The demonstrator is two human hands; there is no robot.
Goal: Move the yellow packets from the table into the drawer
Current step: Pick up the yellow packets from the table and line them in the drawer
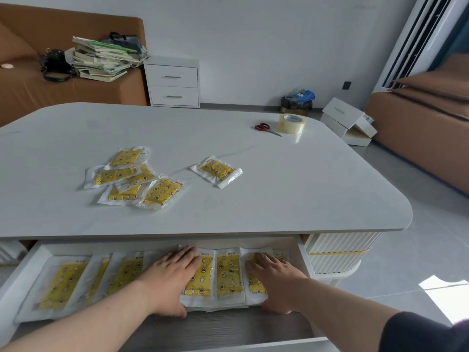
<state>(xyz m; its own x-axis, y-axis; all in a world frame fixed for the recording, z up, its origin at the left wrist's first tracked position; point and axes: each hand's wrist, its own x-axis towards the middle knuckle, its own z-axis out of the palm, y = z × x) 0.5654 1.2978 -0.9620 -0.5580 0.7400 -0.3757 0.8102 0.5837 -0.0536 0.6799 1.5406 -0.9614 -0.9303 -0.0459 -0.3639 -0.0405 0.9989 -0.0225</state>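
The open drawer (15, 280) under the white table (291, 194) holds a row of several yellow packets (228, 274) lying flat. My left hand (170, 278) rests palm down on the packets near the middle, thumb hooked under their front edge. My right hand (275, 280) lies flat on the packets at the right end, thumb also under the edge. Both hands bracket a small stack between them. On the table top, a loose pile of several yellow packets (132, 177) lies at the left, and a single packet (217, 170) lies to its right.
Red scissors (265, 127) and a roll of clear tape (291, 123) sit at the table's far right. Behind stand a brown sofa with books (101, 57), a white bedside cabinet (172, 81) and white boxes (347, 120) on the floor.
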